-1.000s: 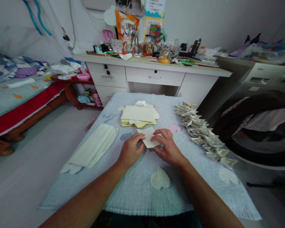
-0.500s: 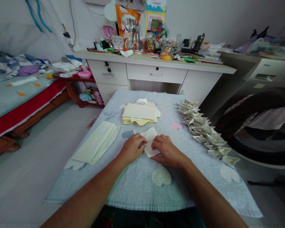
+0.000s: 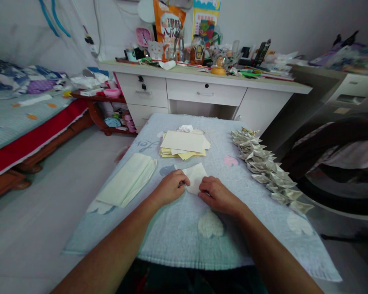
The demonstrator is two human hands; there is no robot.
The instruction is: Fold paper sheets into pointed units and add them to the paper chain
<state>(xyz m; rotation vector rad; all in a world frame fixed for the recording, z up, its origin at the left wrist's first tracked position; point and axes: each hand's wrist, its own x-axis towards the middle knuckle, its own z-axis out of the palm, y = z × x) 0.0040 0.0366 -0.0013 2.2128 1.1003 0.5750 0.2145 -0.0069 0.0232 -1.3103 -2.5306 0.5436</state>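
A small cream sheet of paper [image 3: 195, 176] lies on the cloth-covered table between my hands, its lower edge folded up. My left hand [image 3: 173, 184] is closed on its left edge, fingers curled. On the right edge, my right hand [image 3: 217, 193] pinches the paper with thumb and fingers. Beyond my hands rests a stack of cream and yellow paper [image 3: 184, 141]. Larger pale green sheets [image 3: 127, 179] lie to the left. Along the right side stand several folded paper boats [image 3: 263, 169] in overlapping rows.
A pale blue patterned cloth [image 3: 178, 241] covers the table. Behind it stands a white desk [image 3: 205, 87] crowded with jars, a pink clock and an orange bag. A bed [image 3: 27, 118] is at the left, a washing machine [image 3: 340, 155] at the right.
The paper's near corner has been folded upward, so its lower edge now sits higher. My right hand has shifted slightly and its fingers are closer together. The whole view has moved a little.
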